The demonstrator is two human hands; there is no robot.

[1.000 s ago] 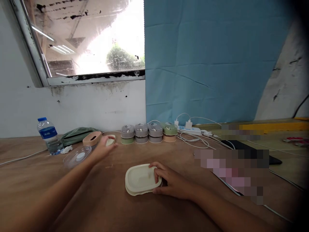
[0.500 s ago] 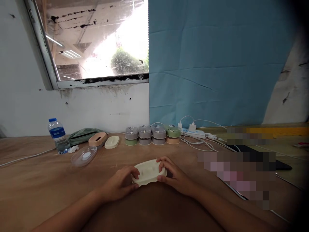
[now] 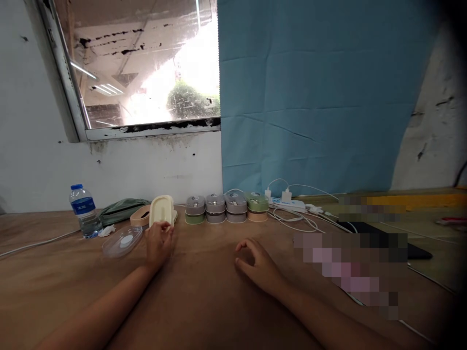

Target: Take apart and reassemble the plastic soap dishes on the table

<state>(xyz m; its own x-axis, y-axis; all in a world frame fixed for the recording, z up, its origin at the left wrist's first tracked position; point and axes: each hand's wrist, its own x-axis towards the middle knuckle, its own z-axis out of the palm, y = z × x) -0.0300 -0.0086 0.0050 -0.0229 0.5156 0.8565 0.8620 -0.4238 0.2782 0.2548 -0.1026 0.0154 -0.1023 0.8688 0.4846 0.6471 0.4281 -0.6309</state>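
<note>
My left hand (image 3: 159, 243) grips the near end of a cream oval plastic lid (image 3: 161, 209), which it holds tilted up at the back left of the table. Behind that piece, a second cream part (image 3: 175, 214) is mostly covered. Just left of it sits a peach oval container (image 3: 137, 216) with a dark slot. A clear plastic lid (image 3: 123, 241) with a white round centre lies beside my left wrist. My right hand (image 3: 257, 262) hovers or rests over the bare tabletop, holding nothing, its thumb and fingers curved apart.
Several stacked oval boxes (image 3: 215, 208) in grey, green and peach line the wall. A water bottle (image 3: 84, 211), a crumpled tissue (image 3: 107, 231) and a green pouch (image 3: 123, 212) stand at the left. White cables (image 3: 297, 221) run from a power strip (image 3: 288, 204) at the right.
My left hand has carried the cream lid from the middle of the table to the back left, tipping it upward. My right hand has let go of it and stays near the middle.
</note>
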